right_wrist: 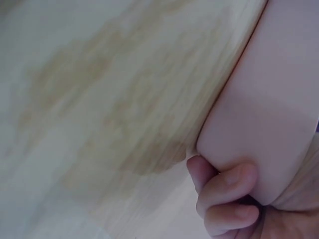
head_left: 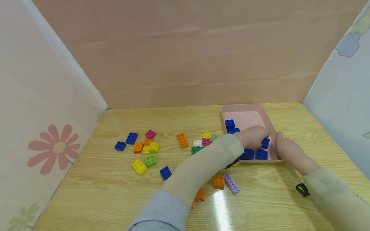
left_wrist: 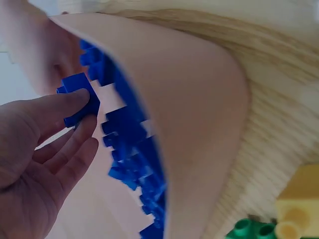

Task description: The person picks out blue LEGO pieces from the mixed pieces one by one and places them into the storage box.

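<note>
My left hand (head_left: pixel 254 136) is over the pink tray (head_left: pixel 245 108). Between its thumb and fingers it pinches a blue toy brick (left_wrist: pixel 79 82), seen closely in the left wrist view. More blue bricks (head_left: pixel 261 154) lie in the tray along its near and left sides, partly hidden by my left arm. At the tray's right side, near the front corner, my right hand (head_left: pixel 292 153) holds the wall. The right wrist view shows its curled fingers (right_wrist: pixel 227 191) against the outside of the tray.
Left of the tray, loose bricks in several colours lie on the wooden table (head_left: pixel 95 189), among them a blue brick (head_left: pixel 165 173) and an orange brick (head_left: pixel 182 140). A purple brick (head_left: pixel 231 183) lies in front of the tray. My left forearm crosses above some bricks.
</note>
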The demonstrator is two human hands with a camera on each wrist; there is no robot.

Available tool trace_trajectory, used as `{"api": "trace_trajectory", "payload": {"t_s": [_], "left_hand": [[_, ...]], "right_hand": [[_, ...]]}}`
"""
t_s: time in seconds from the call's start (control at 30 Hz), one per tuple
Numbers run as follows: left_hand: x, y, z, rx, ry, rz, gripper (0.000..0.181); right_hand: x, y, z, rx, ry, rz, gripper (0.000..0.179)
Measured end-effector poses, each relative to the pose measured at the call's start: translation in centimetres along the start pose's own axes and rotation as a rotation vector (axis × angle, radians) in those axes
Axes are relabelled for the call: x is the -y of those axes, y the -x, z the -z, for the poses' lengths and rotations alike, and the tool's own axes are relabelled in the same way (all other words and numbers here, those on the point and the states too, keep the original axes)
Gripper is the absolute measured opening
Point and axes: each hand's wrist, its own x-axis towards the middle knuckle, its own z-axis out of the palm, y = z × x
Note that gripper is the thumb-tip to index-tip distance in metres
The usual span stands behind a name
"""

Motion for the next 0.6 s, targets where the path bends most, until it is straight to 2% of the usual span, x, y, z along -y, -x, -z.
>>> {"api": "trace_trajectory", "payload": {"t_s": [0.17, 0.33, 0.6], "left_hand": [[0.4, -0.8, -0.7, -0.025, -0.073, -0.002, 0.015], [0.4, -1.0, -0.9, -0.021, -0.061, -0.008, 0.023], [0.1, -0.7, -1.2, 0.013, -0.014, 0.012, 0.030]], "right_hand": [[0.0, 0.0, 0.1, -0.008, -0.020, -0.014, 0.029], [0.0, 0.0, 0.1, -0.039, 0.022, 0.011, 0.031], [0.0, 0.0, -0.1, -0.050, 0.010, 0.022, 0.025]]}}
